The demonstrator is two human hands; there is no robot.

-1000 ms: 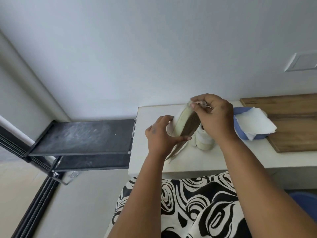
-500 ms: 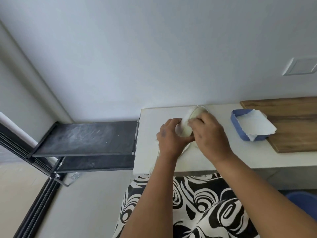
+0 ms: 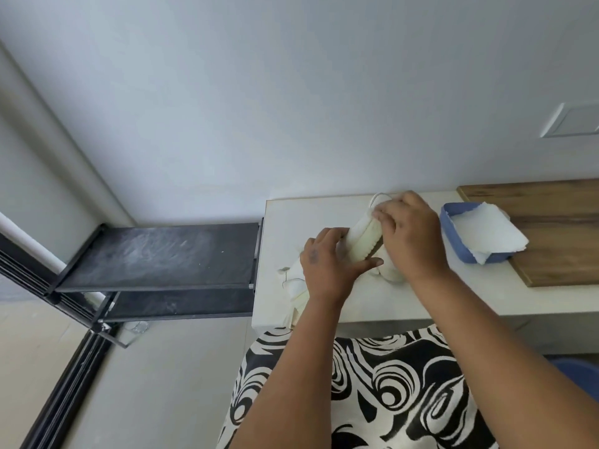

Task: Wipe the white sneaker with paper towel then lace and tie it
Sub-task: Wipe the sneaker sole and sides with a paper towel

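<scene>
The white sneaker (image 3: 363, 238) lies tilted on its side on the white table (image 3: 324, 209), its ribbed cream sole edge facing me. My left hand (image 3: 327, 267) grips its near end. My right hand (image 3: 408, 234) closes over its far end, where a thin lace loop (image 3: 379, 197) sticks out. A crumpled white sheet, apparently paper towel (image 3: 291, 280), lies under my left hand and reaches the table's front edge. Another white rounded piece (image 3: 392, 273), maybe a second shoe, shows below my right wrist.
A blue tray (image 3: 453, 244) holding torn paper towels (image 3: 486, 231) sits to the right, partly on a wooden board (image 3: 551, 228). A black two-level shelf (image 3: 162, 254) adjoins the table's left side. Black-and-white patterned fabric (image 3: 372, 384) covers my lap below.
The sneaker came down from an upright hold, sole toward me, to lying low on the table. Both hands lowered with it, and my right hand moved to its far end.
</scene>
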